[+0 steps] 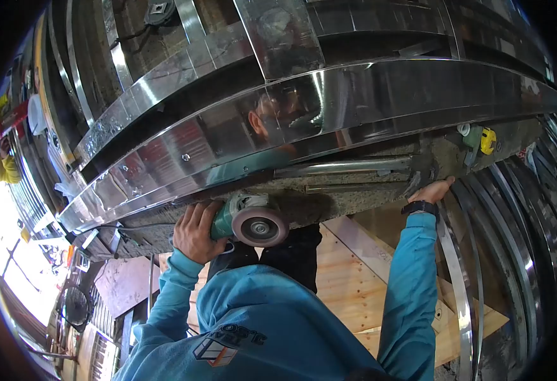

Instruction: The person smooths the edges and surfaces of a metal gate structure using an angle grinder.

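My left hand [196,230] is wrapped round the green body of an angle grinder [226,219], at the front edge of the bench. Its round disc [259,227] faces me. My right hand [432,191], with a dark band at the wrist, is at the bench edge farther right. Its fingers are bent and partly hidden by a dark piece [422,170] at the end of a metal bar [348,166]. Behind both hands stretches a long, curved, shiny metal strip [221,141] with a reflection in it.
More metal strips [285,38] lie across the back, and several curved ones [501,235] stand at the right. A yellow and green tool [482,140] sits on the bench [354,203]. Wooden boards [342,273] are below. At the far left is a person's yellow sleeve [5,170].
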`<action>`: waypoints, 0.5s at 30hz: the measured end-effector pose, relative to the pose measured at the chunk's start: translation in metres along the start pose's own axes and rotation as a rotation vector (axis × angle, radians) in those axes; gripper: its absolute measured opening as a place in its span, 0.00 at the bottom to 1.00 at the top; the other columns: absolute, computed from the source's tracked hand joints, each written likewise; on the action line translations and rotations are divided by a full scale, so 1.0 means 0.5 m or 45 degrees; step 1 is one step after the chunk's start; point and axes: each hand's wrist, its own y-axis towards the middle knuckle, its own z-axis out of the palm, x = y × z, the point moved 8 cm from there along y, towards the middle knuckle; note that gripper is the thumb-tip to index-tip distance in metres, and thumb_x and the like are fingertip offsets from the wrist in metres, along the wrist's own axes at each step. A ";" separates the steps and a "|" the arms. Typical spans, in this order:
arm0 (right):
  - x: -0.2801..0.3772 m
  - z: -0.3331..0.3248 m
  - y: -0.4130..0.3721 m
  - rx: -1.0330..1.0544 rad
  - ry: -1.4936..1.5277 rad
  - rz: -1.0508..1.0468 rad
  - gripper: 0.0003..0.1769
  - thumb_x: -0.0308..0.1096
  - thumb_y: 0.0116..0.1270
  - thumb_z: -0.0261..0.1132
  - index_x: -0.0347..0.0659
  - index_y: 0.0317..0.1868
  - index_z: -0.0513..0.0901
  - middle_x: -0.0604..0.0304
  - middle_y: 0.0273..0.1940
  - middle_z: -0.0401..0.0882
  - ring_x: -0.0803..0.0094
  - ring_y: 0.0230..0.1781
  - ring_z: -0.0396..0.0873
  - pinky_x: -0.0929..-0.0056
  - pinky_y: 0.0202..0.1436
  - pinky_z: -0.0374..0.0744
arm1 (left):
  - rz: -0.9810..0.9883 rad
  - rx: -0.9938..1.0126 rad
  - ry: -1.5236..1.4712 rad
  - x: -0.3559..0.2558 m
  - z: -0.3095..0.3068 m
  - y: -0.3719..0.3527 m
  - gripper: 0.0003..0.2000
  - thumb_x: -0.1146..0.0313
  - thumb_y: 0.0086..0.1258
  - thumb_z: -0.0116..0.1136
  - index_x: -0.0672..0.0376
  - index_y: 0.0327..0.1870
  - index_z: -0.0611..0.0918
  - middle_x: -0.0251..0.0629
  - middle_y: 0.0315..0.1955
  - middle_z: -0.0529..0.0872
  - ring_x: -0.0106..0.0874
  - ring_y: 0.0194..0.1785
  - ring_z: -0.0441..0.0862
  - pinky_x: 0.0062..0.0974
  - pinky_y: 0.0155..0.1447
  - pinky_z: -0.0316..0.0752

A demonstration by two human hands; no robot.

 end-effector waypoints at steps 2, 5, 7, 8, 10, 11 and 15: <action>-0.001 -0.004 0.003 -0.011 -0.022 0.004 0.43 0.62 0.78 0.39 0.35 0.77 0.61 0.50 0.77 0.61 0.56 0.76 0.62 0.60 0.80 0.60 | 0.014 -0.026 0.003 0.000 0.000 0.000 0.34 0.56 0.43 0.68 0.57 0.57 0.79 0.46 0.46 0.83 0.50 0.47 0.81 0.46 0.50 0.78; -0.005 0.004 0.007 0.073 0.059 -0.003 0.43 0.63 0.78 0.39 0.35 0.78 0.60 0.50 0.77 0.61 0.56 0.77 0.61 0.60 0.81 0.57 | 0.012 -0.046 0.044 0.003 0.004 -0.002 0.35 0.55 0.42 0.68 0.57 0.57 0.79 0.46 0.46 0.83 0.50 0.47 0.81 0.46 0.49 0.78; -0.007 -0.002 0.010 0.017 0.031 0.009 0.43 0.63 0.78 0.39 0.36 0.78 0.59 0.50 0.78 0.58 0.56 0.78 0.59 0.60 0.81 0.55 | 0.009 -0.041 0.046 0.005 0.007 -0.003 0.35 0.55 0.42 0.68 0.57 0.58 0.79 0.47 0.46 0.83 0.51 0.47 0.81 0.47 0.49 0.78; -0.008 -0.003 0.009 0.012 0.034 0.015 0.43 0.63 0.78 0.39 0.36 0.78 0.59 0.50 0.78 0.58 0.56 0.78 0.59 0.60 0.81 0.55 | 0.005 -0.038 0.046 0.006 0.007 -0.003 0.36 0.54 0.42 0.68 0.57 0.58 0.79 0.47 0.46 0.83 0.51 0.48 0.81 0.47 0.49 0.79; -0.001 -0.004 0.000 0.003 -0.018 -0.006 0.44 0.64 0.78 0.39 0.35 0.79 0.58 0.50 0.79 0.55 0.57 0.79 0.57 0.61 0.81 0.54 | 0.005 -0.026 0.058 0.004 0.006 -0.004 0.36 0.54 0.42 0.68 0.57 0.58 0.79 0.48 0.46 0.83 0.52 0.48 0.81 0.47 0.49 0.79; 0.003 -0.003 -0.007 -0.002 -0.012 0.003 0.44 0.64 0.78 0.39 0.35 0.79 0.58 0.50 0.79 0.55 0.57 0.79 0.57 0.61 0.81 0.54 | 0.001 -0.018 0.065 0.003 0.005 -0.003 0.36 0.54 0.41 0.69 0.58 0.58 0.79 0.49 0.46 0.83 0.53 0.48 0.81 0.48 0.49 0.79; -0.007 -0.007 0.002 0.026 0.005 0.022 0.47 0.66 0.77 0.40 0.35 0.80 0.55 0.51 0.81 0.52 0.57 0.79 0.55 0.61 0.81 0.53 | 0.039 -0.034 0.117 -0.020 -0.011 0.004 0.34 0.66 0.39 0.70 0.56 0.57 0.79 0.43 0.46 0.84 0.46 0.46 0.82 0.42 0.49 0.80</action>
